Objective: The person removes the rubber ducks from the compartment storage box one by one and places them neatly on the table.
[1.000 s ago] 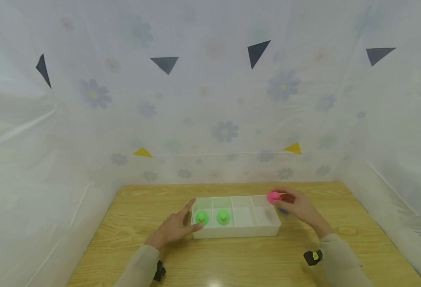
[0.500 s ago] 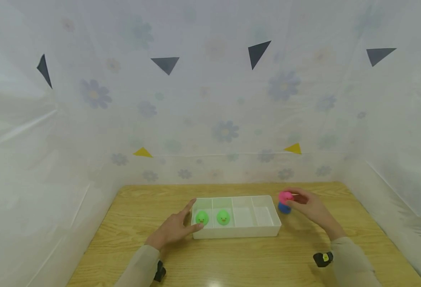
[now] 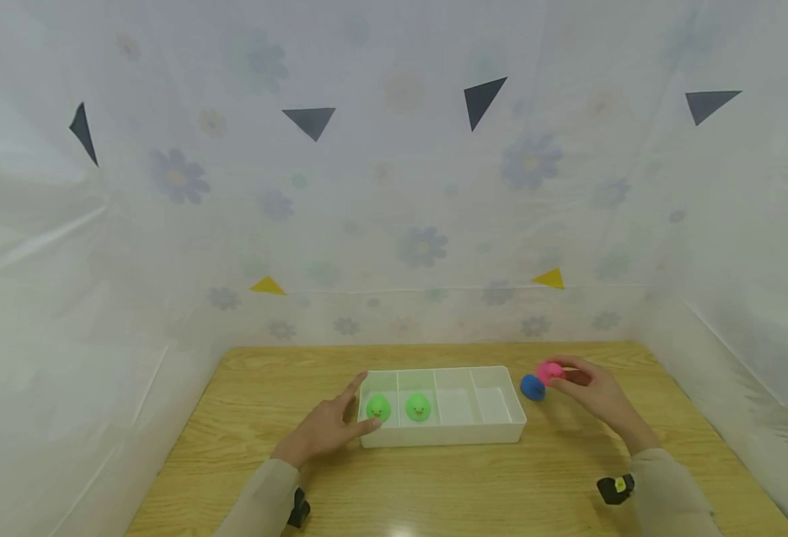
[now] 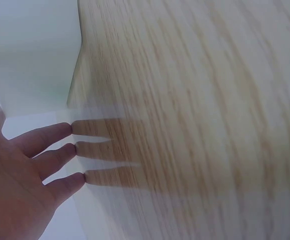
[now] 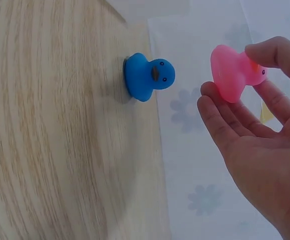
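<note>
My right hand (image 3: 584,386) pinches a pink toy duck (image 3: 550,371) just above the table, right of the white tray (image 3: 501,434). The right wrist view shows the pink duck (image 5: 234,72) held between thumb and fingertips (image 5: 265,52). A blue toy duck (image 3: 532,387) stands on the wood beside it, free of the hand (image 5: 148,77). My left hand (image 3: 332,424) rests flat and open against the tray's left end, fingers (image 4: 47,139) spread. Two green ducks (image 3: 378,408) (image 3: 417,407) sit in the tray's two left compartments.
The tray's two right compartments (image 3: 456,406) hold nothing. A wooden table (image 3: 434,485) is walled by a white flowered sheet (image 3: 394,224) at the back and both sides. A small black device (image 3: 613,488) lies near my right sleeve.
My right hand has carried the pink duck rightward, from over the tray's right end to beyond the blue duck. The blue duck is now fully visible. The left hand has not moved.
</note>
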`<state>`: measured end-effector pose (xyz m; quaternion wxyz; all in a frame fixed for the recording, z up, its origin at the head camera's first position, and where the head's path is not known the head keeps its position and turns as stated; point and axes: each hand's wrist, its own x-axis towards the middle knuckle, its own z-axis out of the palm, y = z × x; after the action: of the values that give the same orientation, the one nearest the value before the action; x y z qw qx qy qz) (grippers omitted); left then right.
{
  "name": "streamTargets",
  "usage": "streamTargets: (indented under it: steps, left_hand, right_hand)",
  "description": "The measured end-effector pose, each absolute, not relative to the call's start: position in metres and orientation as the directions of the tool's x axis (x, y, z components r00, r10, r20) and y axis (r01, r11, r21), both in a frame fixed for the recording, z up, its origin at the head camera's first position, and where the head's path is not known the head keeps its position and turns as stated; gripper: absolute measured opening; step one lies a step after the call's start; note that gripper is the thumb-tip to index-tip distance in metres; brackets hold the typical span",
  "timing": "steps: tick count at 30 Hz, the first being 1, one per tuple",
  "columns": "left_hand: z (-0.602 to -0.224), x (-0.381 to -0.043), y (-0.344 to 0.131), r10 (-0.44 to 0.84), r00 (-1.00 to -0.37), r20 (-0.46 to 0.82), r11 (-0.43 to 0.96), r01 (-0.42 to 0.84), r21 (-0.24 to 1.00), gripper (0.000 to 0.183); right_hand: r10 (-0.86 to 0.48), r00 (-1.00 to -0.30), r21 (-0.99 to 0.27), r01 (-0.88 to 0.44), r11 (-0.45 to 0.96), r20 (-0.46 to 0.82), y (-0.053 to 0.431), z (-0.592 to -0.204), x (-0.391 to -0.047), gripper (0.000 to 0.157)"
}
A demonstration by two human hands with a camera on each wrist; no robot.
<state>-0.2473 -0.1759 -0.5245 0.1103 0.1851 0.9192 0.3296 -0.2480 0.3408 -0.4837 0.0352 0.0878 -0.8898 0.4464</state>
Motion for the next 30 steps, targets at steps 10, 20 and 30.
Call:
streamTargets:
  steps: [10, 20, 30]
  left_hand:
    - [-0.525, -0.248, -0.176, 0.402, -0.912, -0.077, 0.721, 0.263, 0.641, 0.093]
    - [-0.525, -0.247, -0.176, 0.406, -0.908, -0.099, 0.719, 0.251, 0.648, 0.094]
    - [-0.527, -0.248, -0.176, 0.407, -0.908, -0.096, 0.72, 0.254, 0.646, 0.093]
  right_hand:
    - [-0.142, -0.973, -0.781, -0.231, 0.581, 0.181, 0.355, -0.496, -0.252, 0.05]
    - [-0.129, -0.975, -0.766, -0.222, 0.603, 0.181, 0.362, -0.505, -0.253, 0.048]
    - [-0.124, -0.978, -0.766, -0.208, 0.608, 0.166, 0.369, -0.516, -0.257, 0.048]
